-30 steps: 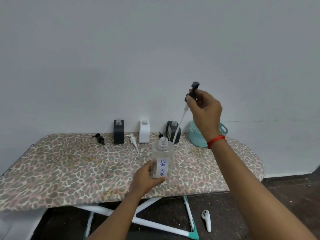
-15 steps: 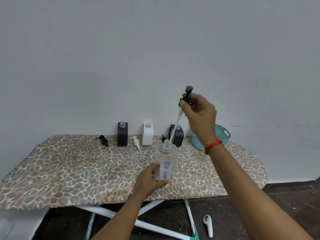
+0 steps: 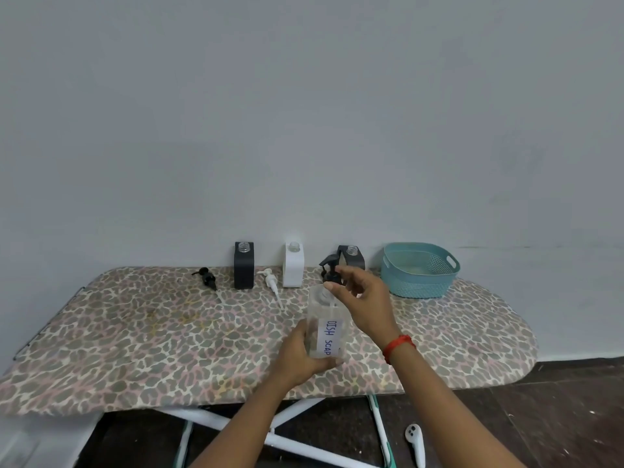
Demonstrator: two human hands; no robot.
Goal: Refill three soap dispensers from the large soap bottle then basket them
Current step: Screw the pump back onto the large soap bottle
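Down comes your right hand (image 3: pixel 363 300), and the black pump (image 3: pixel 330 275) it pinches now sits at the neck of the large soap bottle (image 3: pixel 325 327), tube inside. Your left hand (image 3: pixel 300 354) wraps the clear bottle upright on the surface (image 3: pixel 135 339); its label reads "DISH SOAP". Behind stand three uncapped dispensers (image 3: pixel 243 265), and the teal basket (image 3: pixel 418 273) looks empty.

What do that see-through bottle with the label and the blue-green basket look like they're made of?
The large soap bottle looks like clear plastic, possibly glass: the pump tube shows through its glossy wall, and a paper-looking label reads DISH SOAP. The basket looks like moulded matte teal plastic, judging by its perforated walls and cut-out handles.
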